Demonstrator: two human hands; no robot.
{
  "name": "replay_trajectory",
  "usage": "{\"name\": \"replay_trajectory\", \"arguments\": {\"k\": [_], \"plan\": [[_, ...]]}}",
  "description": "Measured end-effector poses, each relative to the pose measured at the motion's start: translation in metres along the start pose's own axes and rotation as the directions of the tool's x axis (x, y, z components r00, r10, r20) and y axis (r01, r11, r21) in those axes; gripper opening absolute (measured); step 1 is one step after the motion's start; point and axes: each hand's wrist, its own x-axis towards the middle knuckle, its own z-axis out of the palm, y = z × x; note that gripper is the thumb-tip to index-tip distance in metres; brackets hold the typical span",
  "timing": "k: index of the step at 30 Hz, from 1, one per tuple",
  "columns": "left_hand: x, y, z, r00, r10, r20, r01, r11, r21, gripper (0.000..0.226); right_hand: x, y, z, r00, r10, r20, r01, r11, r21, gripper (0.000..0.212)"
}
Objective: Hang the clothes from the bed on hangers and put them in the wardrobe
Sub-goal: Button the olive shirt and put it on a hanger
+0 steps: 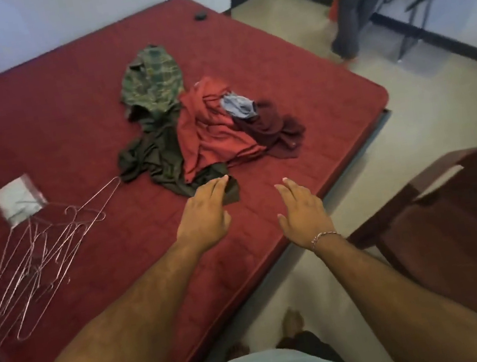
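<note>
One bed (63, 121) with a red cover. Five clothes lie in one heap on it: one green checked shirt (151, 80), one dark green top (161, 159), one orange-red top (209, 128), one small blue-grey piece (239, 106) and one dark red top (272, 127). One bunch of wire hangers (41, 258), too tangled to count. One clear plastic bag (17, 198). One small black thing (199, 16). One wooden chair (459, 226). Two hands: left hand (205, 215), right hand (302, 214)
</note>
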Motion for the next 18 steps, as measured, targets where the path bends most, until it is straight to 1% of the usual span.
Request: {"name": "replay_trajectory", "arguments": {"k": [3, 6, 8, 10, 13, 15, 18], "plan": [[0.019, -0.023, 0.003, 0.996, -0.092, 0.001, 0.092, 0.996, 0.01, 0.086, 0.055, -0.011, 0.013, 0.995, -0.079, 0.053, 0.078, 0.997, 0.024, 0.075], [0.051, -0.037, 0.011, 0.989, -0.149, 0.015, 0.149, 0.989, 0.016, 0.085, 0.11, -0.008, 0.028, 0.987, -0.121, 0.107, 0.114, 0.991, 0.07, 0.074], [0.08, -0.045, 0.02, 0.979, -0.203, 0.024, 0.203, 0.979, 0.016, 0.084, 0.153, 0.001, 0.04, 0.974, -0.157, 0.164, 0.145, 0.986, 0.083, 0.072], [0.109, -0.049, 0.028, 0.962, -0.268, 0.043, 0.268, 0.963, 0.01, 0.082, 0.194, 0.014, 0.054, 0.948, -0.197, 0.25, 0.179, 0.979, 0.095, 0.069], [0.143, -0.052, 0.042, 0.929, -0.358, 0.094, 0.359, 0.933, 0.007, 0.079, 0.242, 0.032, 0.079, 0.877, -0.234, 0.42, 0.215, 0.972, 0.091, 0.062], [0.161, -0.056, 0.056, 0.91, -0.393, 0.132, 0.395, 0.919, 0.013, 0.078, 0.268, 0.038, 0.103, 0.806, -0.248, 0.537, 0.251, 0.966, 0.069, 0.058], [0.177, -0.066, 0.078, 0.876, -0.441, 0.194, 0.443, 0.896, 0.034, 0.077, 0.296, 0.037, 0.138, 0.732, -0.209, 0.649, 0.215, 0.974, 0.071, 0.054]]}}
